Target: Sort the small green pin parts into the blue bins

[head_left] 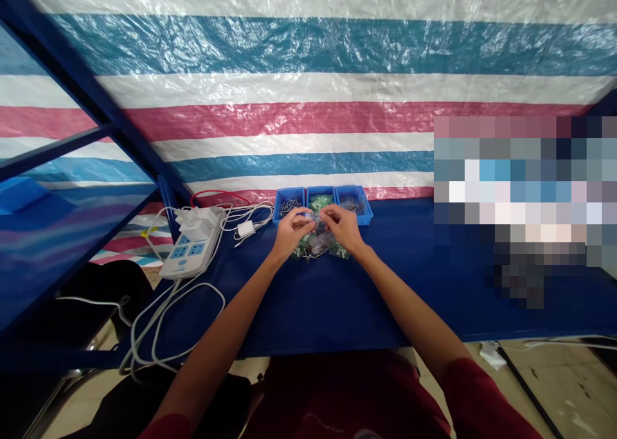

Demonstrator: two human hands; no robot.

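My left hand (289, 233) and my right hand (344, 228) meet over the table, fingers pinched on a small clear plastic bag (315, 216) between them. Small shiny pieces show near my left fingertips; their kind is too small to tell. Just below the hands lies a pile of clear packets (320, 241) with green pieces (340, 250) and thin metal pieces around it. Right behind stand three blue bins: the left bin (276, 213) has metal screw-like pieces, the middle bin (320, 191) green pieces, and the right bin (368, 213) clear packets.
A white power strip (190, 249) with plugs sits on the blue table (328, 310) at left, amid looping white cables (159, 320). A white charger (245, 229) lies nearby. A striped plastic sheet (299, 92) hangs behind. Part of the right side is blurred out.
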